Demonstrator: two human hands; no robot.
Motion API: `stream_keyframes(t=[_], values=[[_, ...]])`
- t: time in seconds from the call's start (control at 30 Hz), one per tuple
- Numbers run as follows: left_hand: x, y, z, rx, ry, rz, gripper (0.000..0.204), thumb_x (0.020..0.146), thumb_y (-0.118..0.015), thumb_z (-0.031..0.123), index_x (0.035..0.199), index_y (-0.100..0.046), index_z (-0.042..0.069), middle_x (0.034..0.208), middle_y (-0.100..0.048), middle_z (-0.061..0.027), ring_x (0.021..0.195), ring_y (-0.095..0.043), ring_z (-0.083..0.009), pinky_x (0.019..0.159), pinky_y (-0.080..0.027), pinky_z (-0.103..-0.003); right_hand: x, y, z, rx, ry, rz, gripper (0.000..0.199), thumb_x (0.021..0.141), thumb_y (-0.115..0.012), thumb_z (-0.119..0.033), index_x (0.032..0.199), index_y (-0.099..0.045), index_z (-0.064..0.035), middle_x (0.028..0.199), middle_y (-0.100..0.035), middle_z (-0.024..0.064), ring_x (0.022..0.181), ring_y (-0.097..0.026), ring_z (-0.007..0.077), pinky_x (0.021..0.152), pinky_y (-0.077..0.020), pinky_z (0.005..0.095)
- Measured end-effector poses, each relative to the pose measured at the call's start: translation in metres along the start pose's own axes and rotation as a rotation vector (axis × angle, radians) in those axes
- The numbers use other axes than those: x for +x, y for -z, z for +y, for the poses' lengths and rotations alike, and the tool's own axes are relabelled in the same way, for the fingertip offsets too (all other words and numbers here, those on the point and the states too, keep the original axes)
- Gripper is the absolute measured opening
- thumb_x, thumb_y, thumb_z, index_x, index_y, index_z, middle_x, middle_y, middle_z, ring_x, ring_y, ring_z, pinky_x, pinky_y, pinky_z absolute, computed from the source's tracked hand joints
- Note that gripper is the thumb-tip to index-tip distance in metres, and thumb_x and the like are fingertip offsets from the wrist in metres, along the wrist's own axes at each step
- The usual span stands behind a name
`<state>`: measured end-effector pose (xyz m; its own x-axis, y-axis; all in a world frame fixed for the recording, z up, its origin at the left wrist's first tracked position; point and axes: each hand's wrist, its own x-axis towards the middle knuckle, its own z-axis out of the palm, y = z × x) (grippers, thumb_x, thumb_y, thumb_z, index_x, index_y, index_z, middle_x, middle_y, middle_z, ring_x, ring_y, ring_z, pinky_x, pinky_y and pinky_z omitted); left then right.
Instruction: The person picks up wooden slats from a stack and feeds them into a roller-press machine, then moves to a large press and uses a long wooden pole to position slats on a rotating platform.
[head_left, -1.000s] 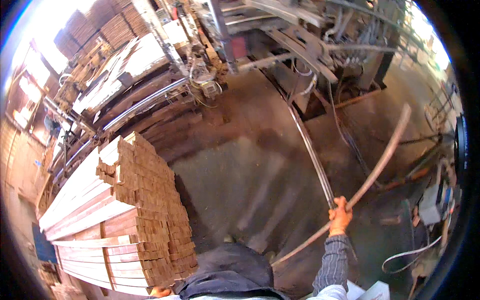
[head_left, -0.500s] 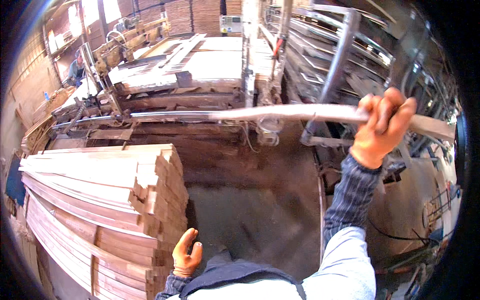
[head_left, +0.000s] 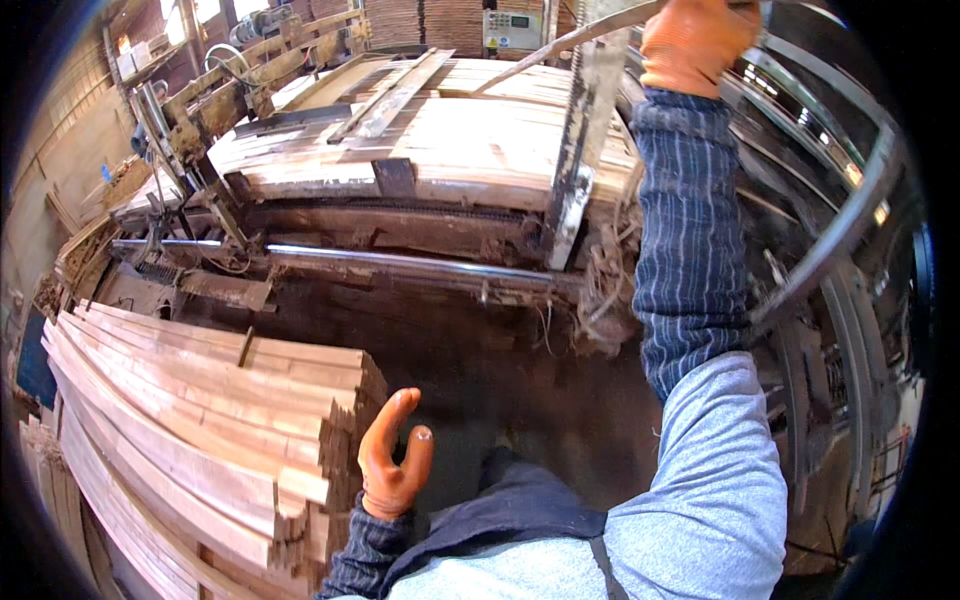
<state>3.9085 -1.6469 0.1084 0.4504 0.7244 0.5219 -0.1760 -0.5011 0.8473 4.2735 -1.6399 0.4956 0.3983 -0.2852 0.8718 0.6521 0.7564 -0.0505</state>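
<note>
My right hand [head_left: 700,42], in an orange glove, is raised at the top right with its fingers closed round a long narrow wooden strip [head_left: 575,40]. The strip slants down to the left, its far end over the boards [head_left: 490,120] on the machine bed. Part of the strip is hidden by the hand. Low in front of me, my left hand [head_left: 395,460], also gloved in orange, is empty with thumb and fingers apart. It is beside the end of a stack of sawn planks [head_left: 220,390].
A shiny metal rod [head_left: 400,262] runs along the machine's near side. An upright metal post [head_left: 580,150] stands at the bed's right end. Further right are metal racks and a bent tubular frame [head_left: 850,230]. A control box [head_left: 510,28] is at the back.
My right hand has gone up and forward with the wooden strip, whose far end now reaches over the bed. My left hand has risen slightly and stays apart from the planks.
</note>
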Motion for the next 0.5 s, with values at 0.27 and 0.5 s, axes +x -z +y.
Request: stream_keyframes(t=[0.27, 0.5], values=[[0.085, 0.034, -0.05, 0.182, 0.114, 0.179, 0.053, 0.096, -0.063, 0.005, 0.145, -0.05, -0.008, 0.135, -0.065, -0.025, 0.124, -0.066, -0.0341, 0.107, -0.054, -0.043, 0.014, -0.023, 0.228, 0.052, -0.102, -0.038, 0.026, 0.097, -0.079, -0.022, 0.085, -0.063, -0.0051, 0.06, -0.055, 0.0003, 0.048, -0.05, 0.0106, 0.046, -0.0379, 0.0266], [0.254, 0.099, -0.073, 0.348, -0.182, 0.054, 0.057, 0.095, -0.06, -0.002, 0.15, -0.047, -0.005, 0.141, -0.062, -0.0243, 0.127, -0.064, -0.033, 0.109, -0.052, -0.044, -0.019, -0.027, 0.369, 0.038, -0.237, -0.083, 0.022, 0.097, -0.078, -0.021, 0.084, -0.067, -0.007, 0.064, -0.057, -0.0039, 0.05, -0.05, 0.0079, 0.045, -0.0343, 0.0261]])
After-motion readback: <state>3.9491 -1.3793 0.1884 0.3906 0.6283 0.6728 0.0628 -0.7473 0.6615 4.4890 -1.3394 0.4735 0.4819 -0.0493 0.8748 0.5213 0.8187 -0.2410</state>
